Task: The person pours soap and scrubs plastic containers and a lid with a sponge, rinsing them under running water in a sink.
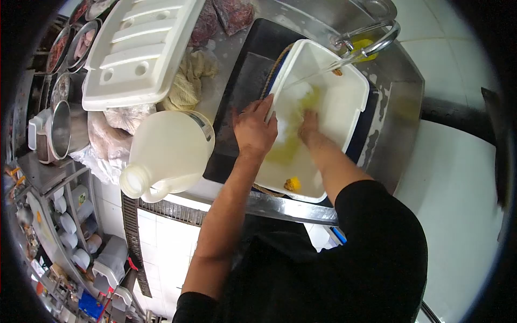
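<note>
A white rectangular tub stands in the sink, holding shallow water with a cloudy yellow-green patch and some white foam. Over its far end, a metal faucet pours a thin stream into it. My left hand is at the tub's left rim, fingers spread and touching the edge. Down inside the tub is my right hand, at the yellow-green patch; its fingertips are hidden, and whether it grips anything is unclear. A small yellow-and-brown piece lies at the tub's near end.
Left of the tub are a large translucent jug, a ribbed white lid, a yellowish cloth and bagged dark red meat. A dark tray lies beneath the tub. Shelves with containers stand at lower left.
</note>
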`<state>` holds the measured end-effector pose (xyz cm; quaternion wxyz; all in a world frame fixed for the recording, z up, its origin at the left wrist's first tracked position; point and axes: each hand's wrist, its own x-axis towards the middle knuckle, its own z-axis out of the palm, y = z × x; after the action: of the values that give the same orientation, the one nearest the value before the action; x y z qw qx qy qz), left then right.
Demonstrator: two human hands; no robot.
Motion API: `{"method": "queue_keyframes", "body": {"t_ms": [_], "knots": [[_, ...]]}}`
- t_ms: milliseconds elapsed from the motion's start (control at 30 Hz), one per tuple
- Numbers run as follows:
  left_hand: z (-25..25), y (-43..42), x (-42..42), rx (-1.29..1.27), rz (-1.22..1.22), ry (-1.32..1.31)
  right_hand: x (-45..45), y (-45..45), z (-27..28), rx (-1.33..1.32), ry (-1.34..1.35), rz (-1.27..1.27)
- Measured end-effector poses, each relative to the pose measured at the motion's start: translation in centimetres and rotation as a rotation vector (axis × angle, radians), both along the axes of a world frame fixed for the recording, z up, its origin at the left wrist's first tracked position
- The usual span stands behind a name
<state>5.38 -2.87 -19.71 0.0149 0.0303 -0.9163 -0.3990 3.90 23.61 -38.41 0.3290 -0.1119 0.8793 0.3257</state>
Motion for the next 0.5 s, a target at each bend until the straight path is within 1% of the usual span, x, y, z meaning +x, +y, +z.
{"method": "queue_keyframes", "body": {"t_ms": [67,133,167,267,367,433,467,500], "knots": [[0.1,-0.1,0.2,-0.015,-0.016,-0.012,4.8,-2.0,-4.3,-0.107,-0.054,-0.249],[0.2,0.1,-0.2,-0.020,-0.020,0.000,6.6,-2.6,-10.6,-0.211,0.038,-0.515],[0.3,0.1,0.0,-0.024,-0.026,0.005,6.5,-2.0,-13.9,-0.233,0.078,-0.597],[0.4,0.1,-0.2,-0.014,-0.044,0.035,-2.1,-0.7,-13.6,-0.018,-0.341,-0.347],[0.4,0.0,-0.4,-0.011,-0.062,0.047,-7.0,1.9,-17.6,-0.113,0.502,-0.300],[0.2,-0.2,-0.6,-0.004,-0.068,0.044,-10.6,1.2,-21.9,-0.420,0.810,-0.552],[0.3,-0.2,-0.6,0.006,-0.071,0.039,-12.8,0.5,-25.5,-0.690,0.820,-0.817],[0.6,-0.2,-0.6,0.021,-0.077,0.033,-13.0,-1.5,-24.6,-0.739,0.826,-0.840]]}}
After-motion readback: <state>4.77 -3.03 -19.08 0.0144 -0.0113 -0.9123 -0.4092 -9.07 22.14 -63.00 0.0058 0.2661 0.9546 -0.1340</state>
